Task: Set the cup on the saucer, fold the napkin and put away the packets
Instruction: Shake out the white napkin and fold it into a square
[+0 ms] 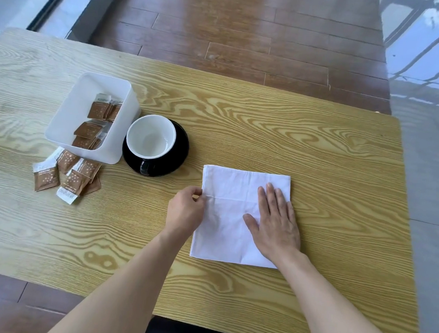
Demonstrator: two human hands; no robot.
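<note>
**Napkin fold in progress, cup done, packets half cleared**

Napkin [238, 215] front and centre, lower middle of the frame, lying as a white square on the wooden table [319, 153]. Right hand [277, 223] is spread flat on its right half, fingers open, pinning it down. Left hand [184, 211] pinches the napkin's left edge between thumb and fingertips, closed on the cloth. It looks partly folded already, with creases showing, and probably needs at least one more fold.

Moving up and left: the cup [151, 137] sits on the black saucer [177, 150], so that step reads as done.

Left again, packets! A loose heap of brown packets [66, 174] lies on the table, just below the white bin [67, 117], which already holds several. The loose ones are what's left to put away.

Room to work? Plenty. Bare wood lies all around the napkin, well apart from the saucer and well in from the near and right table edges. The bin stands right against the saucer, so reaching for packets calls for care near the cup.
</note>
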